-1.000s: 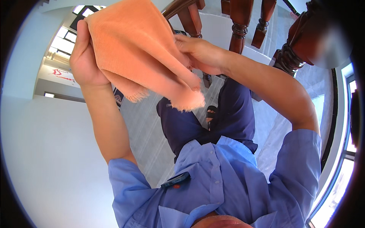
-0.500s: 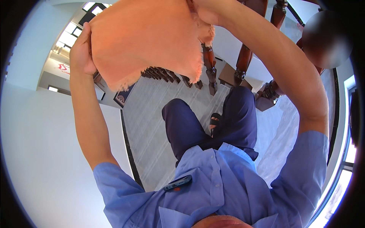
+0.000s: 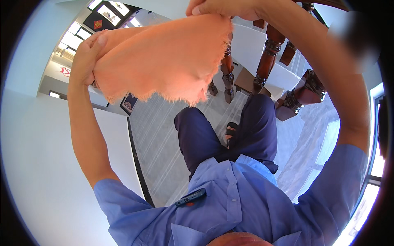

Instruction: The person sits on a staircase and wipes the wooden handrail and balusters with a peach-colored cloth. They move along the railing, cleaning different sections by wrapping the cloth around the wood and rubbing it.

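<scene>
An orange cloth with frayed edges hangs stretched between my raised hands, folded over along its top. My left hand grips its left end, thumb on top and the other fingers partly hidden behind the fabric. At the upper right edge, my right hand pinches the cloth, close to the top of the view. The lower frayed border dangles above my knees, and a fold runs slantwise across the upper left part.
Dark turned wooden balusters stand ahead on the right, with a thick post nearer me. A white wall rises on my left. Grey streaked floor lies below. A phone sits in my shirt pocket.
The cloth has gone from broadly spread to a narrower, folded shape, its top edge now lower in view. My left hand has shifted slightly left, and more of my right hand shows.
</scene>
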Tool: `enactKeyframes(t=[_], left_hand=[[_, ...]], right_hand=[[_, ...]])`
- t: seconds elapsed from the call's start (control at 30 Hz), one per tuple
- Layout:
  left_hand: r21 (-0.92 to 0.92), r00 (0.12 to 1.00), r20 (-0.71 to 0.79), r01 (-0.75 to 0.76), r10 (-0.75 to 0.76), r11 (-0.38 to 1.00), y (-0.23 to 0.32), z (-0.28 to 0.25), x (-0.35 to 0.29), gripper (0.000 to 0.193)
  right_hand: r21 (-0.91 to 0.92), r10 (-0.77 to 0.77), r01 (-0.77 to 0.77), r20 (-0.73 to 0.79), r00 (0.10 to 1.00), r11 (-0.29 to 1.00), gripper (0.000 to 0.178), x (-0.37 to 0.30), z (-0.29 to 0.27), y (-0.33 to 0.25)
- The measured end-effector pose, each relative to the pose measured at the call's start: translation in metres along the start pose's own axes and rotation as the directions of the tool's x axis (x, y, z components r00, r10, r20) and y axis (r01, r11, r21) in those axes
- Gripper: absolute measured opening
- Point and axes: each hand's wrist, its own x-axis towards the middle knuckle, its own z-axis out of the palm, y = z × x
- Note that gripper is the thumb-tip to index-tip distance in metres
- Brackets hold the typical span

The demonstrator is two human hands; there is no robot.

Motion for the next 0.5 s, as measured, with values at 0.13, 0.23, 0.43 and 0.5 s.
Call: enactKeyframes(t=[0.13,0.23,0.43,0.5], left_hand=[[0.258,0.978,0.205,-0.076,0.022,0.963,0.001,-0.009,-0.005,0.091],[0.311,0.984,0.176,-0.041,-0.015,0.95,0.015,0.021,-0.017,0.103],[0.588,0.969,0.242,-0.191,0.054,0.786,0.004,-0.007,0.004,0.057],[0.8,0.998,0.064,-0.069,0.028,0.596,0.005,-0.016,0.03,0.042]], right_hand=[[-0.137,0.282,-0.247,0.402,0.871,0.959,0.032,0.013,-0.006,-0.02],[0.02,0.236,-0.247,0.218,0.947,0.969,0.045,0.012,0.011,0.004],[0.744,0.366,-0.331,0.125,0.922,0.58,0.041,0.037,0.024,0.024],[0.737,0.374,-0.323,0.102,0.922,0.594,0.037,0.069,0.015,0.034]])
